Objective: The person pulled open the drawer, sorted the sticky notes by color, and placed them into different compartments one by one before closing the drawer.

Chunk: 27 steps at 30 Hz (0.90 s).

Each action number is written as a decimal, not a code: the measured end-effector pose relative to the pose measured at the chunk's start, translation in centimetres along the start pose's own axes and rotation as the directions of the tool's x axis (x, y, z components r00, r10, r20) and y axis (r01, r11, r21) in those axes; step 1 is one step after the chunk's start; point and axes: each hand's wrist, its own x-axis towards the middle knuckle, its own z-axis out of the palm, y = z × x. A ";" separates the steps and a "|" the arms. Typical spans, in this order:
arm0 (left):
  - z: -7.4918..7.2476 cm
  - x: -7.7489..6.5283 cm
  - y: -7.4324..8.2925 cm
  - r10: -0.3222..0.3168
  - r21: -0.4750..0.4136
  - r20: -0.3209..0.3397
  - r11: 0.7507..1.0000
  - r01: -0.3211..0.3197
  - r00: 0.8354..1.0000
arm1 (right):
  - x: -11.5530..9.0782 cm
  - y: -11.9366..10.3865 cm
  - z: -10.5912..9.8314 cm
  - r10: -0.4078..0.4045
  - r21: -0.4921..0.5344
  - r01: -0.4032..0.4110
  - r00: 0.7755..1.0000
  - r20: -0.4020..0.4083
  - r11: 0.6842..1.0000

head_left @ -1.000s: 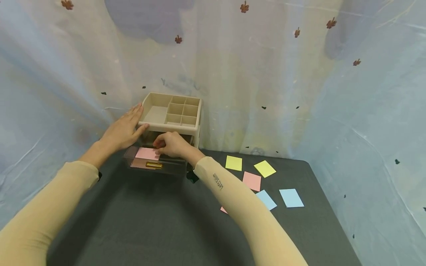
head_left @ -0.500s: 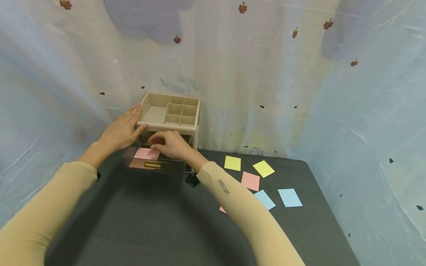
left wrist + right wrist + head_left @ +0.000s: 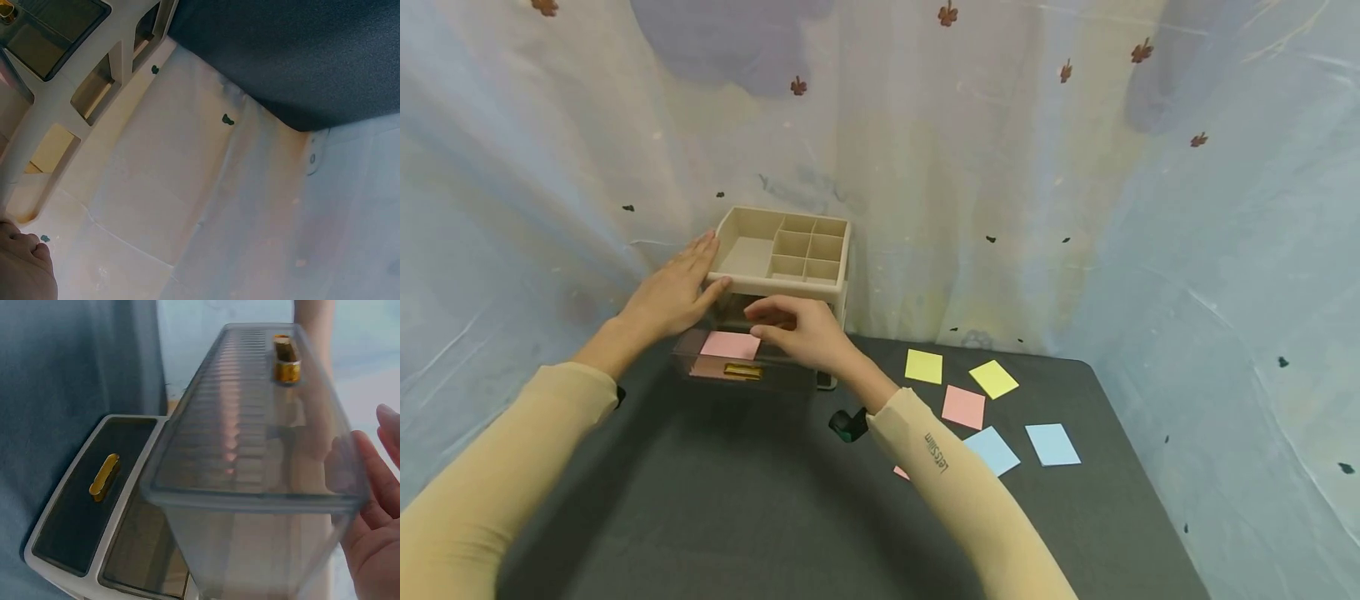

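A cream desktop organizer (image 3: 786, 289) stands at the back left of the table, its upper drawer (image 3: 790, 375) of clear smoky plastic pulled out. Inside the drawer lies a pink sticky note (image 3: 730, 345), near the gold handle (image 3: 742, 371). My left hand (image 3: 673, 287) rests on the organizer's left side, fingers straight along the rim and thumb at the front edge. Above the drawer's right part is my right hand (image 3: 801, 329), with relaxed, slightly bent fingers and nothing between them. In the right wrist view its fingers (image 3: 378, 481) show beside the drawer wall.
To the right lie yellow notes (image 3: 923, 367), a pink note (image 3: 963, 407) and blue notes (image 3: 1052, 445) on the dark table (image 3: 737, 500). Part of another pink note (image 3: 901, 472) peeks out beside the right sleeve. A patterned curtain (image 3: 925, 167) hangs close behind the organizer.
My right hand has drawn back from the pink note in the drawer, rising slightly and moving right, with its fingers parting. The left hand stays on the organizer.
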 end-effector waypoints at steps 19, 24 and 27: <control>-0.1 0.0 0.3 0.021 -0.006 0.010 1.000 -0.021 1.000 | -6.5 1.6 -4.2 -0.012 0.197 0.061 0.970 -0.244 0.979; -0.1 0.1 0.2 0.023 -0.002 0.000 1.000 -0.023 1.000 | -8.7 3.2 -5.5 0.021 0.183 0.035 0.956 -0.294 0.982; -0.1 0.0 0.1 0.024 0.001 0.004 1.000 -0.024 1.000 | -10.3 4.4 -6.1 0.061 0.174 -0.005 0.947 -0.316 0.985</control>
